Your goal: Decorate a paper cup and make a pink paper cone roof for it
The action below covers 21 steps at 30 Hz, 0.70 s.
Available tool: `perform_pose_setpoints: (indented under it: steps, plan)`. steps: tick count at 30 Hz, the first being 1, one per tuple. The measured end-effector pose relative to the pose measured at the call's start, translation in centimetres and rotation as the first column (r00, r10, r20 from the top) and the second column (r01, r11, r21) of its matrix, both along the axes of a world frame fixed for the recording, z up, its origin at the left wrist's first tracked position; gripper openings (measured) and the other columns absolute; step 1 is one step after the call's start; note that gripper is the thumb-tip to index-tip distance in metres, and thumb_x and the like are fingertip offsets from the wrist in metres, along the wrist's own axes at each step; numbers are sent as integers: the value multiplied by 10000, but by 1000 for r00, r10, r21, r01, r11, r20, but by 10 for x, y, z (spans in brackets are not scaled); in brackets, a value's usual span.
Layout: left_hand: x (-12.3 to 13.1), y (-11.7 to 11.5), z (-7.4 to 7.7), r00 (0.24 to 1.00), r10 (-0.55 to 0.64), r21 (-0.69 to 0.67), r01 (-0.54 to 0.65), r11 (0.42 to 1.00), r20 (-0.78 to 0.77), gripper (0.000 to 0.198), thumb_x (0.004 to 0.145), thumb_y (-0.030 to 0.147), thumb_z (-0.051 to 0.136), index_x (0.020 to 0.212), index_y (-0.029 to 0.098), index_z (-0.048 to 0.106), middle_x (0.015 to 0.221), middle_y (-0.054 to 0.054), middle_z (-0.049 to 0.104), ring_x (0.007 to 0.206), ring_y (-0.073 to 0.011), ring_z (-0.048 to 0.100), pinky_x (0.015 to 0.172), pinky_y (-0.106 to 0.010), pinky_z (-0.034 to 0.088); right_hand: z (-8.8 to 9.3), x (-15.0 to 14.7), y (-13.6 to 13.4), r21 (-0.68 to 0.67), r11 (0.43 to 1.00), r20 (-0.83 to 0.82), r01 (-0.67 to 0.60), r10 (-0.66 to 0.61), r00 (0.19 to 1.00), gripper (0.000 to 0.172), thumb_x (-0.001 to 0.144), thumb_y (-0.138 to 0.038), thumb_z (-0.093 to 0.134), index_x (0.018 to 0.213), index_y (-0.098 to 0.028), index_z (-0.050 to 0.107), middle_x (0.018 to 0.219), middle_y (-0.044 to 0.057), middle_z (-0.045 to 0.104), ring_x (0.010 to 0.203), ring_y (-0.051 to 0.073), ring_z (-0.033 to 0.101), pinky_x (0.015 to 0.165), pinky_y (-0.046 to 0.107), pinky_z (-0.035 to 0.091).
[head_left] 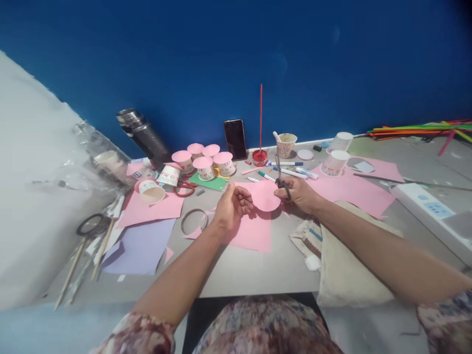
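Left hand (pixel 232 206) is up over the middle of the table (pixel 258 275), palm turned in, fingers curled & pinched on the left edge of a pink circle (pixel 266 196) of paper, so it's clamped on that. Right hand (pixel 300 194) is just on the other side of the circle, closed round the handles of grey scissors (pixel 279 173); blades point away twd the blue wall, too thin to tell if they're apart. Circle sits btwn both hands, just above a pink sheet (pixel 252 235) lying flat on the table. Behind the left hand: a bunch of paper cups (pixel 204 168) upside down w/ pink tops, on a green sheet (pixel 213 183), w/ red scissors (pixel 184 189) beside them. One open cup (pixel 152 192) lies on another pink sheet at left, a lilac sheet (pixel 142 248) below it, a tape ring (pixel 193 221) near the left wrist. At the back: metal flask (pixel 142 133), phone (pixel 235 139) leaning on the wall, red paint pot (pixel 260 158) w/ a red stick (pixel 261 115) upright in it, patterned cup (pixel 286 145). Markers (pixel 289 172) lie just behind the right hand. Right side: two white cups (pixel 335 162) on a big pink sheet (pixel 356 191), cloth bag (pixel 342 260) under the right forearm, power strip (pixel 431 211), coloured straws (pixel 424 130) far back.
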State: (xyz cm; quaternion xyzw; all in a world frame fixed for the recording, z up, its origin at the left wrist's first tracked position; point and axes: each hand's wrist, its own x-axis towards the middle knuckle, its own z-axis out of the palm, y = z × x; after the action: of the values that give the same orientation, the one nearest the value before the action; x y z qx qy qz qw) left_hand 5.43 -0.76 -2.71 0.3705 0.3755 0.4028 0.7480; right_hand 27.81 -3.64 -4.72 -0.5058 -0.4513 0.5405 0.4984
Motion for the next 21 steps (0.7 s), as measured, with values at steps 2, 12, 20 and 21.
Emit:
perform_pose_setpoints:
  steps: [2,12,20,21]
  plan:
    - [0,1,1,1000,9,8,-9,1000,12,646,928,737,532,694,146,648,611,-54,645,489,-141,611,464,-241,462,1,0,0,4,1000,1,11,-11,1000,321,602,-346,861,711,-180,609,585,-58,535,509,84,433,478,238,302]
    - [-1,1,-4,999,-15,-24,16,1000,34,645,930,734,528,702,143,647,602,-56,648,485,-143,614,466,-236,462,2,0,0,-4,1000,24,11,-11,1000,342,596,-354,876,702,-186,598,602,-52,553,530,96,456,495,247,292]
    - [-2,1,-7,999,-36,-26,37,999,36,661,921,756,517,710,146,657,579,-47,622,474,-158,606,445,-263,494,-3,1,1,-10,1000,24,-4,4,1000,347,591,-322,885,733,-178,603,618,-57,551,532,84,448,497,236,293]
    - [-2,1,-7,999,-37,-25,38,999,36,664,920,758,516,710,144,658,576,-47,621,470,-156,604,444,-260,492,-3,1,1,-12,1000,25,-6,7,1000,340,596,-321,881,737,-178,606,615,-54,555,528,86,453,493,236,297]
